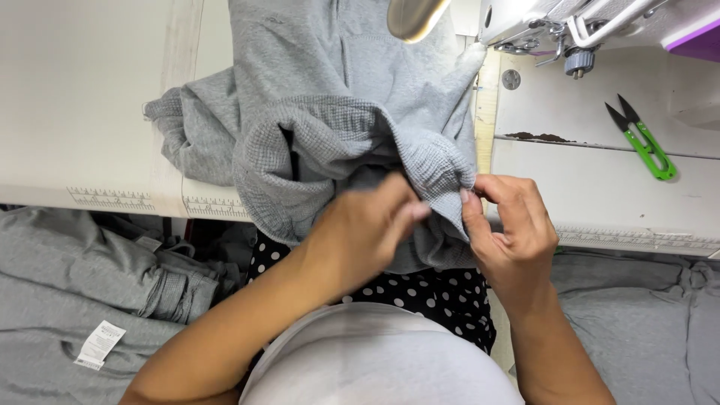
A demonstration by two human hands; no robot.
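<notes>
Both hands at a grey garment's ribbed cuff

Left hand (367, 229) and right hand (510, 225) pinch the ribbed cuff (442, 169) of the grey sweatshirt (337, 67), fingers narrowly closed on fabric.

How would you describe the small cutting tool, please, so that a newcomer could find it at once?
Look at the white sewing table, right side, below the sewing machine head. There lie small thread snips with bright green handles and dark blades, the only vividly coloured thing among grey fabric.
</notes>
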